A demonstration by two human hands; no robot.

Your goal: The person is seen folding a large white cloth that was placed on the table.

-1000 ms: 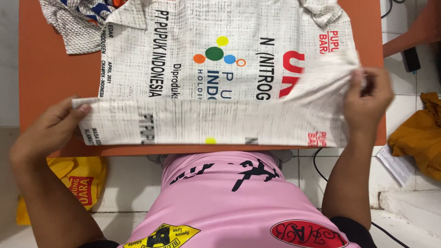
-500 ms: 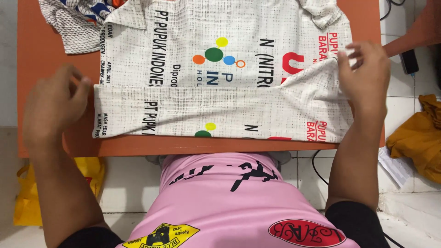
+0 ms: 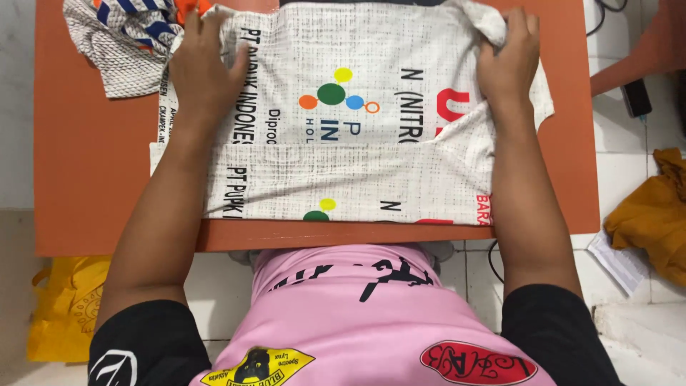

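- Both hands have been moved from the near fold, where they were 0.5 s ago, up to the far end of the garment, toward 12 o'clock.
- The left hand (image 3: 204, 68) is laid palm down on the white printed shirt (image 3: 343, 171) at about 10 o'clock, fingers spread and pressed flat on the fabric; nothing is pinched that can be seen.
- The right hand (image 3: 509, 61) is closed on a bunched fold of the same shirt at about 1 o'clock, fingers curled over the cloth.
- The hands are held well apart, 1 at each far corner of the shirt.
- The bottom hem, loose and lifted 1.0 s ago, now lies folded flat as a band across the near part of the shirt, at 6 o'clock.
- The shirt is spread on the orange table (image 3: 86, 179), its near edge just at the table's near rim.
- 1 second piece of cloth, a patterned white garment with blue stripes (image 3: 121, 43), is seen touching the shirt at 11 o'clock, beside the left hand.
- Counted: 2 hands, 1 printed shirt, 1 striped garment, 1 table.
- On the floor, 1 yellow bag (image 3: 61, 311) is seen at 8 o'clock and 1 mustard cloth (image 3: 650, 214) at 3 o'clock, both well apart from the table top.
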